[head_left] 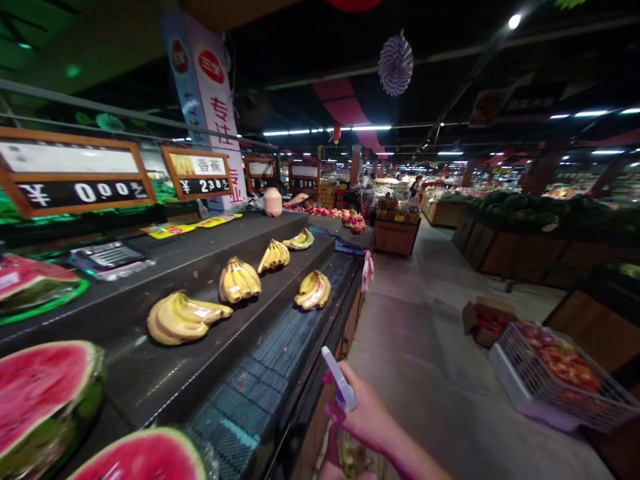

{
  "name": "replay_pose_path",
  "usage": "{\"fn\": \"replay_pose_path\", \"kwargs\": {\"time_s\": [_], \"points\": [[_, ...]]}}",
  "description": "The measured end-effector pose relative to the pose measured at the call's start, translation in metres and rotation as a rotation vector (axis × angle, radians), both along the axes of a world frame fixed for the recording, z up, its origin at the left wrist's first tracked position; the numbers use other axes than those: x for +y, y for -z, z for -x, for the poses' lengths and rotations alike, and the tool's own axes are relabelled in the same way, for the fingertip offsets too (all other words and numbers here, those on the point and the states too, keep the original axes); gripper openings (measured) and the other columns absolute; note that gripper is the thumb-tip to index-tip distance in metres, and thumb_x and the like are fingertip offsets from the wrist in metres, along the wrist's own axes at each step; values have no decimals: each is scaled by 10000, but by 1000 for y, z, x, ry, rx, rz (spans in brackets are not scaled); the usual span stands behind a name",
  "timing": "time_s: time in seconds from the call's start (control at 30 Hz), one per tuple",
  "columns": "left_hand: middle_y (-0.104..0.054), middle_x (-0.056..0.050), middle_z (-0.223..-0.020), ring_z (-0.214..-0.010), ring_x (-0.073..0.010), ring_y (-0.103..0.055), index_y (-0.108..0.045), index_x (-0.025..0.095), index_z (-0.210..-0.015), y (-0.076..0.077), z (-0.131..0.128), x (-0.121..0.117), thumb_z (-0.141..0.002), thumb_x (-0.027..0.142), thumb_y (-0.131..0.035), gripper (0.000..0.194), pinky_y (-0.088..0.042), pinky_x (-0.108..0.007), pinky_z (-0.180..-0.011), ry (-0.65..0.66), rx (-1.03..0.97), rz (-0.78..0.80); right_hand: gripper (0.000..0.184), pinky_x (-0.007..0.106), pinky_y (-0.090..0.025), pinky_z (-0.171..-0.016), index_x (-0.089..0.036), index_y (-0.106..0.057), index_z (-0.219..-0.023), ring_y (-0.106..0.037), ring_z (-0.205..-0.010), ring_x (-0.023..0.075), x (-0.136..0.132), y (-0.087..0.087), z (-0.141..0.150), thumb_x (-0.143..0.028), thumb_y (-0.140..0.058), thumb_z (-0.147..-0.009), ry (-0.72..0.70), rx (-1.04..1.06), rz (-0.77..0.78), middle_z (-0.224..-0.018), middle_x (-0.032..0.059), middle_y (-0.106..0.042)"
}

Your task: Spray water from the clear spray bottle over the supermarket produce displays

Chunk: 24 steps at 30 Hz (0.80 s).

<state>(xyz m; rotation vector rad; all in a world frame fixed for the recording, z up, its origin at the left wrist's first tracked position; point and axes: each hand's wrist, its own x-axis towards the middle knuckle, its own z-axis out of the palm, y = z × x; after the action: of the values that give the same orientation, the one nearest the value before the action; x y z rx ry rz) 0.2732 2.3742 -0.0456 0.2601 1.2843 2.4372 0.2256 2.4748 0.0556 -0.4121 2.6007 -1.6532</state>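
Spray bottle (341, 381), pale lavender nozzle (334, 365), tilted, see-through body (353, 453) partly hidden

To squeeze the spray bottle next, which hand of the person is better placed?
Probably the right hand: its grip is around the spray bottle near its white spray head, while the left hand sits lower, mostly hidden.

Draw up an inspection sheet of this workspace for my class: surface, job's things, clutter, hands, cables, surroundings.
Surface: dark stepped shelf, blue mat on its lowest step
Job's things: pale tool, kind unclear
Clutter: wrapped tray, yellow cards
Hands: right hand grips the tool; left hand partly hidden, grip unclear
Cables: nothing seen
Surroundings: five banana bunches and cut watermelons on the shelf; crate of produce beside the aisle
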Motion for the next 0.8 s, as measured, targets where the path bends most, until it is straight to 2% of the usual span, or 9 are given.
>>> {"fn": "replay_pose_path", "kwargs": {"time_s": [0.1,0.2,0.3,0.43,0.57,0.67,0.73,0.8], "points": [[-693,-175,-1380,-1464,-471,-498,-595,278,-1467,4,26,6,-517,687,-950,1094,-350,-609,-1237,24,68,-18,351,257,-419,-636,-265,-591,-1022,-554,-689,158,10,2,30,-243,-704,-691,-7,31,-16,-821,-48,-632],[-650,-146,-1450,-1472,-444,-492,-549,307,-1504,3,44,13,-563,683,-934,1084,-350,-579,-1233,83,75,51,331,274,-456,-651,-258,-579,-1046,-571,-657,162,28,12,52,-289,-693,-737,-5,12,19,-804,-43,-646],[-674,-125,-1409,-1403,-459,-555,-577,332,-1464,3,55,18,-539,671,-946,1053,-412,-575,-1175,81,-43,112,296,283,-477,-666,-254,-577,-1026,-605,-678,171,39,21,70,-305,-693,-758,11,-15,30,-838,-28,-681],[-695,-155,-1354,-1419,-478,-543,-599,303,-1436,9,74,18,-541,664,-944,1025,-415,-569,-1191,49,-93,111,288,273,-471,-699,-246,-587,-1013,-628,-758,177,33,25,101,-282,-700,-750,-39,-38,17,-867,-31,-673],[-675,-171,-1340,-1471,-470,-492,-499,332,-1537,24,105,16,-507,751,-899,1182,-334,-564,-1255,-95,-49,147,291,260,-454,-702,-235,-601,-995,-608,-753,160,19,25,139,-247,-717,-728,-145,-52,37,-847,-55,-654],[-681,-154,-1327,-1442,-477,-520,-458,379,-1562,37,132,22,-458,744,-896,1243,-341,-571,-1240,-188,-57,160,286,258,-433,-685,-225,-606,-974,-575,-718,146,17,24,168,-226,-717,-710,-207,-54,58,-803,-68,-622],[-710,-141,-1270,-1366,-495,-585,-497,402,-1530,43,149,30,-452,716,-897,1192,-374,-588,-1209,-210,-90,134,268,257,-424,-676,-225,-606,-958,-560,-699,139,20,22,188,-218,-707,-711,-245,-59,71,-778,-75,-599],[-735,-149,-1194,-1284,-515,-633,-614,393,-1421,46,166,39,-456,706,-896,1053,-399,-624,-1168,-240,-90,132,248,257,-422,-668,-225,-605,-942,-552,-683,135,27,21,207,-218,-700,-713,-279,-66,85,-761,-79,-589]]}}
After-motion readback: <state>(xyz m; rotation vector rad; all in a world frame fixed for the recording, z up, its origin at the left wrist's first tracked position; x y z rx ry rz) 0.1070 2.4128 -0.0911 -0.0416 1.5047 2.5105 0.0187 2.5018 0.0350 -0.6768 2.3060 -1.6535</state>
